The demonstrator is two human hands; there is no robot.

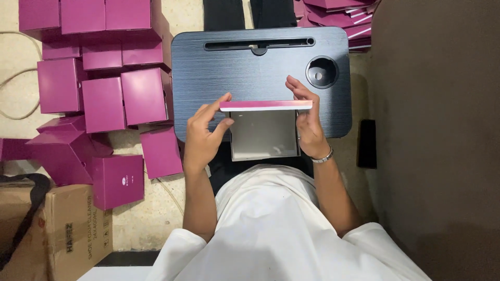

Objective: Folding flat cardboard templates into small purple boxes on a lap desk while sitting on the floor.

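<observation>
Head view: person seated on the floor over a dark lap tabletop (260, 67), with a slot along its upper edge and a round cup recess at upper right. Both hands hold a partly formed magenta box (264, 127) at centre frame; its grey inside faces up, one magenta flap stands along the upper edge, and the side panels look not yet folded in, so this piece seems mid-assembly. Left hand (204, 136) grips the box's left edge, thumb and fingers pinching near the flap's end; right hand (307, 122) grips the right edge, fingers raised above the flap. The box sits squarely between the two grips, over the tabletop's near edge. Finished magenta boxes (104, 78) pile at upper and middle left; flat blanks (344, 13) stacked upper right. Brown carton (62, 234) lower left.
</observation>
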